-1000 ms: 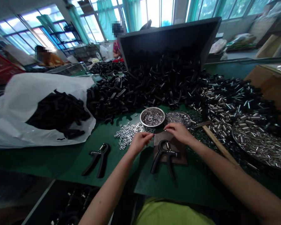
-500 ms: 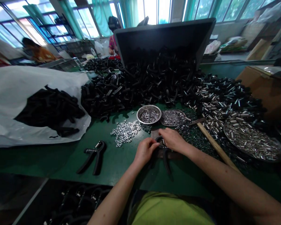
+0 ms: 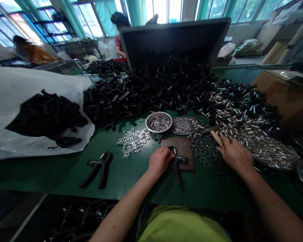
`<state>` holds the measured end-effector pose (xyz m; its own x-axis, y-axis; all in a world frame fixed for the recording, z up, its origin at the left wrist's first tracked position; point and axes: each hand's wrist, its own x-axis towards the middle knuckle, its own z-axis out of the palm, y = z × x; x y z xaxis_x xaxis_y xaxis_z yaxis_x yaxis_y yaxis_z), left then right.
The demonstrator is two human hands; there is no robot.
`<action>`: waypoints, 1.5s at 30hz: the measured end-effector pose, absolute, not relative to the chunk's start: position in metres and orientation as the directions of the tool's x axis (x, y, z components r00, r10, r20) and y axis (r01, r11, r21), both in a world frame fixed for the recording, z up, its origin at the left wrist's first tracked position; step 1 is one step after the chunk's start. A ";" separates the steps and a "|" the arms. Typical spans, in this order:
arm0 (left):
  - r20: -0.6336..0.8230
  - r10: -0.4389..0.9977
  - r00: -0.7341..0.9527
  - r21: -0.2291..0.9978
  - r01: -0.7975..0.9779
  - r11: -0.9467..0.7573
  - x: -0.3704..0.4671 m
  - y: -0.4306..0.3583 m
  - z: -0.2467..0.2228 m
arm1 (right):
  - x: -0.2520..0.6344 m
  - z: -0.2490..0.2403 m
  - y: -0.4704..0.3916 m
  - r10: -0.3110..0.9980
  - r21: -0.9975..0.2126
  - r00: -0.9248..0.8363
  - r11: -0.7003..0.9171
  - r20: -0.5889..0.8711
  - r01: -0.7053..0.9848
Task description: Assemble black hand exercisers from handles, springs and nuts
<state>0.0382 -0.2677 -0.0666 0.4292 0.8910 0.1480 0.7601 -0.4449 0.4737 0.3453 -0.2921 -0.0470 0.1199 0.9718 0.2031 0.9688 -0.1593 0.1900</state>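
My left hand (image 3: 159, 160) pinches a black hand grip strengthener (image 3: 177, 168) with a metal spring near its top. The grip's upper part lies over a flat brown plate (image 3: 192, 158), and one handle points down toward me. My right hand (image 3: 236, 155) is closed around the wooden handle of a hammer (image 3: 217, 138); its head rests among small metal parts, and the rest of the handle is hidden under my hand. Left of my hands, a second grip strengthener (image 3: 98, 169) lies on the green table (image 3: 131, 174).
Nuts (image 3: 133, 141) lie scattered beside a steel bowl (image 3: 158, 131) of small parts. A tray (image 3: 275, 164) of metal pins and springs stands right. Black handles pour from a tilted bin (image 3: 171, 28); a white sack (image 3: 40, 79) holds more. Two co-workers sit beyond.
My right hand has left the grip strengthener and moved right onto the hammer handle. The plate shows more fully now. My left hand stays on the grip strengthener.
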 end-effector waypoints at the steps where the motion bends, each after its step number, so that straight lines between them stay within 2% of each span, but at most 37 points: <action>1: 0.159 0.869 0.469 0.408 0.770 -0.490 0.039 -0.269 -0.066 | 0.353 -0.053 -0.297 0.970 0.195 0.165 -0.199 0.176 0.960; 4: 0.151 0.823 0.548 0.237 0.788 -0.569 0.041 -0.273 -0.062 | 0.362 -0.064 -0.302 0.958 0.159 0.234 -0.261 0.168 0.952; 7: 0.116 0.813 0.571 0.157 0.797 -0.583 0.040 -0.282 -0.057 | 0.356 -0.055 -0.302 0.953 0.065 0.214 -0.233 0.214 0.970; 10: 0.075 0.818 0.571 0.121 0.809 -0.575 0.037 -0.293 -0.053 | 0.332 -0.032 -0.305 0.974 -0.236 0.120 -0.073 0.191 0.969; 12: 0.042 0.842 0.538 0.117 0.834 -0.539 0.035 -0.301 -0.052 | 0.309 -0.021 -0.309 0.988 -0.451 0.029 0.042 0.150 0.891; 13: 0.022 0.858 0.513 0.118 0.851 -0.512 0.035 -0.305 -0.052 | 0.298 -0.019 -0.312 0.992 -0.520 -0.027 0.090 0.127 0.849; 15: -0.022 0.883 0.468 0.122 0.878 -0.462 0.035 -0.309 -0.053 | 0.279 -0.022 -0.316 0.986 -0.579 -0.150 0.165 0.074 0.799; 18: -0.044 0.893 0.449 0.153 0.886 -0.438 0.036 -0.309 -0.055 | 0.269 -0.036 -0.321 0.968 -0.568 -0.251 0.214 0.013 0.795; 21: -0.001 0.900 0.435 0.288 0.862 -0.416 0.033 -0.304 -0.054 | 0.283 -0.045 -0.326 0.983 -0.479 -0.178 0.182 0.053 0.859; 22: 0.008 0.907 0.422 0.391 0.833 -0.391 0.032 -0.302 -0.054 | 0.291 -0.047 -0.328 0.989 -0.421 -0.118 0.143 0.084 0.896; 24: -0.038 0.928 0.370 0.695 0.677 -0.242 0.030 -0.301 -0.054 | 0.309 -0.052 -0.332 0.989 -0.256 0.027 0.011 0.147 0.967; 25: -0.107 0.934 0.342 0.843 0.530 -0.097 0.030 -0.301 -0.055 | 0.319 -0.055 -0.335 0.979 -0.162 0.095 -0.066 0.178 0.985; 26: -0.200 0.925 0.322 0.934 0.347 0.081 0.032 -0.302 -0.056 | 0.329 -0.059 -0.337 0.968 -0.074 0.147 -0.134 0.206 0.988; 27: -0.300 0.902 0.312 0.952 0.159 0.262 0.035 -0.304 -0.057 | 0.337 -0.063 -0.339 0.957 0.000 0.180 -0.185 0.229 0.983; 29: -0.466 0.833 0.300 0.843 -0.134 0.520 0.045 -0.310 -0.060 | 0.351 -0.072 -0.342 0.944 0.094 0.210 -0.240 0.255 0.966; 32: -0.573 0.772 0.275 0.701 -0.323 0.636 0.061 -0.322 -0.062 | 0.358 -0.078 -0.339 0.940 0.150 0.190 -0.239 0.283 0.959; 34: -0.564 0.780 0.271 0.705 -0.334 0.626 0.069 -0.329 -0.059 | 0.353 -0.075 -0.329 0.936 0.140 0.138 -0.192 0.324 0.971; 37: -0.501 0.813 0.295 0.773 -0.269 0.574 0.072 -0.337 -0.049 | 0.333 -0.063 -0.296 0.937 0.034 0.005 -0.018 0.350 0.999; 41: -0.461 0.819 0.342 0.840 -0.129 0.527 0.062 -0.339 -0.030 | 0.296 -0.049 -0.229 0.958 -0.127 -0.187 0.218 0.218 0.968; 43: -0.392 0.854 0.342 0.905 -0.021 0.424 0.055 -0.329 -0.023 | 0.280 -0.047 -0.195 0.964 -0.132 -0.226 0.244 0.139 0.961; 45: -0.251 0.915 0.314 0.967 0.127 0.222 0.050 -0.310 -0.020 | 0.268 -0.050 -0.167 0.966 -0.125 -0.238 0.249 0.098 0.960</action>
